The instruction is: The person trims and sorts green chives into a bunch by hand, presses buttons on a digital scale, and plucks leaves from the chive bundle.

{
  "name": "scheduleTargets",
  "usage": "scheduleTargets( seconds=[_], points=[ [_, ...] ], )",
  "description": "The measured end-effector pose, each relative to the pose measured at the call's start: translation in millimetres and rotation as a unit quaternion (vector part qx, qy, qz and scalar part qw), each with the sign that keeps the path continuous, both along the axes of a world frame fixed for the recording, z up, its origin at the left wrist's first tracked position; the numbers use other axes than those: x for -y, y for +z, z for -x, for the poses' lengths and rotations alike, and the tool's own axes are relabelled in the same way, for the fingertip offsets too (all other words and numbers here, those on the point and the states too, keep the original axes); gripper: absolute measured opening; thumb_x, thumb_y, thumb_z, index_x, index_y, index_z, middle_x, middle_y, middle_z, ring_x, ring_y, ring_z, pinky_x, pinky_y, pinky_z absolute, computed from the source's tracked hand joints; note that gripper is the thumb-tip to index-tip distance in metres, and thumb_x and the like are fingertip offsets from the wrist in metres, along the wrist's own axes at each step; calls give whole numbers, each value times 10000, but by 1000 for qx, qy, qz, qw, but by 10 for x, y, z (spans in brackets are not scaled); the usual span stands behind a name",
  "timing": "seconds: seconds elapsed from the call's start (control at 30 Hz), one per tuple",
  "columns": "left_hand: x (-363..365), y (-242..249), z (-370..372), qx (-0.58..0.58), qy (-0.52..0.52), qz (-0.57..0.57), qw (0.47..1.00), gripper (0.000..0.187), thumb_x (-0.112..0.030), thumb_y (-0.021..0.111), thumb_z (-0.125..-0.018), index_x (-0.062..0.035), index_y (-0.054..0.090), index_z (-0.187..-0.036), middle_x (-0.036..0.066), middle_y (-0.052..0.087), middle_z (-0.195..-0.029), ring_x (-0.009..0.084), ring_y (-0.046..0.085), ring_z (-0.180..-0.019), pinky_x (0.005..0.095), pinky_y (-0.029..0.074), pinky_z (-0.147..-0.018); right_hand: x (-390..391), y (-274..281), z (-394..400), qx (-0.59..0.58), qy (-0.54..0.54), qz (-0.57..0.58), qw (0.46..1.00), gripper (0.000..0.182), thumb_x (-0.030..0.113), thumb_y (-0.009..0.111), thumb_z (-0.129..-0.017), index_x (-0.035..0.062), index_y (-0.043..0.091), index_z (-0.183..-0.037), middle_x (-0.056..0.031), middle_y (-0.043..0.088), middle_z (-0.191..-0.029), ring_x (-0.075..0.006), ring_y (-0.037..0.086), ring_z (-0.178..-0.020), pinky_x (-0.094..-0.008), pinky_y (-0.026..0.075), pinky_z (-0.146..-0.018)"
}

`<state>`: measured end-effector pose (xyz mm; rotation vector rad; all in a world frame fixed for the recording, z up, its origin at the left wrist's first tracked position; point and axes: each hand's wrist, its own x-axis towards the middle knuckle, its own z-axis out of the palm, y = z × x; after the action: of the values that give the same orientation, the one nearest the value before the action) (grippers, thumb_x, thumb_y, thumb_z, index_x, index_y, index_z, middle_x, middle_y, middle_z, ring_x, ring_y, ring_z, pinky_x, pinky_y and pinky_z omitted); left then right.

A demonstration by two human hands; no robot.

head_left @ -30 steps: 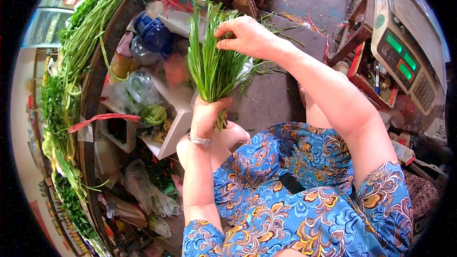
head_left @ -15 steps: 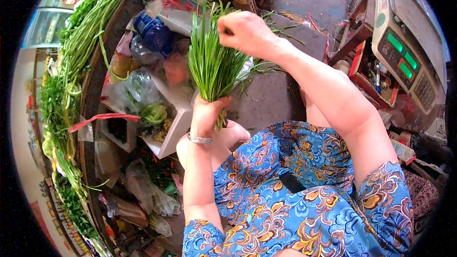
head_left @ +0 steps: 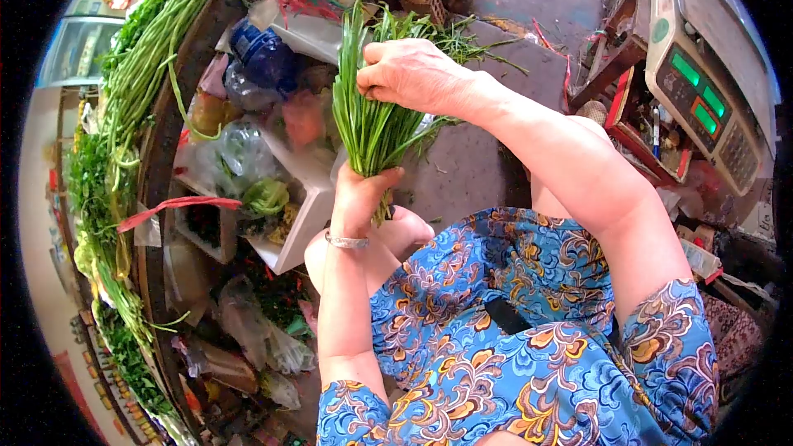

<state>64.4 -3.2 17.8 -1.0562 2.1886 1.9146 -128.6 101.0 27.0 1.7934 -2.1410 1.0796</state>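
Note:
My left hand [head_left: 361, 205], with a bracelet at its wrist, is wrapped round the lower stems of a bunch of garlic chives [head_left: 363, 134]. The long flat green leaves fan upward out of this fist, and the stem ends show below it. Over the upper leaves lies my right hand [head_left: 417, 74], its fingers curled and pinching at some of the blades. Its fingertips are partly hidden among the leaves. Loose green blades [head_left: 471, 45] lie behind my right hand.
On the left, long beans [head_left: 157, 58] and leafy greens [head_left: 95, 190] line a curved shelf edge. A white foam box [head_left: 304, 227], plastic bags [head_left: 244, 149] and a blue bottle [head_left: 264, 54] sit below it. A digital scale [head_left: 702, 74] stands on the right.
My right hand has shifted left and slightly down, further across the chive leaves. My left hand has kept its grip at nearly the same spot.

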Motion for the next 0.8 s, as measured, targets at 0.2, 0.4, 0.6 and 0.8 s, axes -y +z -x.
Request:
scheduleTargets(
  seconds=[0.2,0.4,0.6,0.8],
  points=[
    [1,1,5,-21,15,-21,999,217,-4,715,-747,-34,620,-940,8,617,-741,102,540,-551,257,435,-485,-12,12,-78,22,25,18,999,127,195,625,-800,74,589,-806,-101,537,-804,-310,600,-770,-412,489,-667],
    [18,29,21,-38,39,-17,998,225,-13,713,-748,-36,621,-951,23,631,-759,109,554,-570,265,441,-489,100,-39,-53,49,-120,110,985,124,175,604,-790,56,569,-786,-123,550,-780,-330,598,-744,-431,485,-633],
    [122,57,-105,-23,53,0,998,206,-32,723,-744,-28,622,-923,32,627,-723,119,560,-560,259,440,-482,-194,86,579,76,-227,255,937,133,212,641,-828,94,685,-868,-112,635,-814,-312,635,-806,-410,503,-701],
    [224,36,-145,-34,72,21,997,203,-46,729,-743,-18,613,-908,32,617,-701,113,548,-521,252,442,-471,-309,-170,689,-24,-262,127,956,156,167,618,-826,135,706,-951,-76,646,-920,-299,611,-942,-423,454,-828]
  ],
)
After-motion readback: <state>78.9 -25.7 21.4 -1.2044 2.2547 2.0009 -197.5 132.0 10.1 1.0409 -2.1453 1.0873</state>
